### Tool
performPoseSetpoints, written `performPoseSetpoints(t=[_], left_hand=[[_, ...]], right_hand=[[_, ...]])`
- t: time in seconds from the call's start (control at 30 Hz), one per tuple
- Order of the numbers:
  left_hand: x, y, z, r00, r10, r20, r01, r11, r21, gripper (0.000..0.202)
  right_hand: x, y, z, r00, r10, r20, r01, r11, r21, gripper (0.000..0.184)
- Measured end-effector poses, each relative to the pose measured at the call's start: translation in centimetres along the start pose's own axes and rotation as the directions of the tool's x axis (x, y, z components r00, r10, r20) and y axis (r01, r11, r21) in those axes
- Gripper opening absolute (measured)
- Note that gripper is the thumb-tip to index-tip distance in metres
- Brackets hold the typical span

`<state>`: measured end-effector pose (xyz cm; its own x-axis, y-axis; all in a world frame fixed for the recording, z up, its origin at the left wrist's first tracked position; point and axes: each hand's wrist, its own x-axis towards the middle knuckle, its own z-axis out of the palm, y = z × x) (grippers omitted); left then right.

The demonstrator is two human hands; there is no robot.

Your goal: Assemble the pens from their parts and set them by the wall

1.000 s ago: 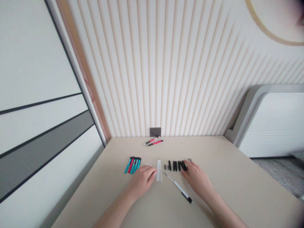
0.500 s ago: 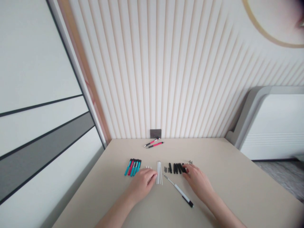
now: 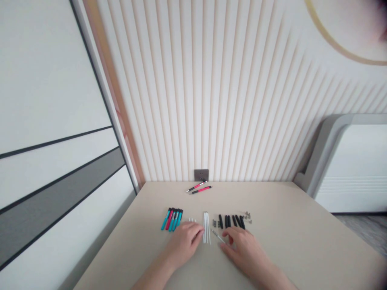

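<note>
Right hand, head view: I see my right hand (image 3: 245, 246) low in the frame, right of centre, at the slim pale pen piece with a thin grey tip (image 3: 218, 237). It has just come down from the black tubes, and the rest of that piece is now hidden under it. I judge the handling has passed from the tubes to this piece.
Right fingers: thumb and forefinger show a gap around the rod; whether they grip it, I cannot tell.
Left hand: my left hand (image 3: 187, 238) stays at lower centre, fingers curled, their tips against or just beside the narrow white plastic rods (image 3: 206, 227); I cannot tell if they pinch anything.
Black tubes: the short black cylindrical tubes (image 3: 229, 221) lie in a loose row above the right hand, free of the fingers.
Small parts: little grey coiled bits (image 3: 214, 223) sit left of that row, small grey cone-like tips (image 3: 247, 215) at its right end, tiny white pieces (image 3: 192, 220) above the left hand.
Coloured barrels: teal and red barrels with black ends (image 3: 169, 220) lie side by side, lower left of centre.
Far edge: two red-and-black pens (image 3: 202, 189) lie on the beige desk (image 3: 136, 241) below the dark wall socket (image 3: 201, 175).
</note>
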<state>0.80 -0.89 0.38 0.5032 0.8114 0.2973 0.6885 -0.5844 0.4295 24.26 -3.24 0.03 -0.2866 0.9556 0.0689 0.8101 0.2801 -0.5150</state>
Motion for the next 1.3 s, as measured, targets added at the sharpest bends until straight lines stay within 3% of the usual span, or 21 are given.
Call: performPoseSetpoints(t=[0.13, 0.3, 0.57, 0.7, 0.83, 0.97, 1.07, 1.13, 1.3], left_hand=[[0.0, 0.2, -0.1, 1.0, -0.006, 0.004, 0.006, 1.0, 0.007, 0.02], [0.0, 0.6, -0.1, 1.0, -0.02, 0.022, 0.02, 0.999, -0.032, 0.02], [0.2, 1.2, 0.2, 0.996, -0.09, 0.028, 0.094, 0.97, -0.225, 0.022], [0.1, 1.4, 0.2, 0.987, -0.161, 0.029, 0.159, 0.905, -0.393, 0.023], [0.1, 1.4, 0.5, 0.983, -0.186, 0.009, 0.156, 0.795, -0.586, 0.036], [0.3, 0.9, 0.9, 0.976, -0.216, -0.016, 0.139, 0.679, -0.721, 0.045], [0.3, 0.3, 1.2, 0.965, -0.262, -0.012, 0.175, 0.677, -0.715, 0.043], [0.3, -0.2, 1.4, 0.964, -0.267, 0.002, 0.201, 0.719, -0.666, 0.041], [0.3, -0.3, 0.8, 0.975, -0.221, 0.001, 0.193, 0.85, -0.491, 0.032]], right_hand=[[0.1, -0.1, 0.8, 0.999, -0.023, 0.03, 0.024, 0.999, -0.049, 0.012], [0.3, 0.2, 1.0, 0.998, -0.062, 0.016, 0.062, 0.997, -0.053, 0.022], [0.9, 0.2, 0.9, 0.99, -0.011, -0.141, 0.057, 0.942, 0.329, 0.019], [1.9, -1.2, 1.4, 0.985, 0.082, -0.155, 0.019, 0.828, 0.561, 0.024], [3.8, -3.4, 2.3, 0.986, 0.066, -0.151, 0.077, 0.627, 0.775, 0.032], [5.7, -5.1, 3.8, 0.991, 0.061, -0.116, 0.078, 0.442, 0.894, 0.038], [6.3, -5.5, 4.9, 0.997, 0.036, -0.075, 0.058, 0.351, 0.934, 0.042], [6.3, -5.1, 5.2, 0.996, 0.025, -0.091, 0.075, 0.383, 0.921, 0.041], [5.7, -2.8, 4.5, 0.983, 0.086, -0.163, 0.085, 0.574, 0.814, 0.038]])
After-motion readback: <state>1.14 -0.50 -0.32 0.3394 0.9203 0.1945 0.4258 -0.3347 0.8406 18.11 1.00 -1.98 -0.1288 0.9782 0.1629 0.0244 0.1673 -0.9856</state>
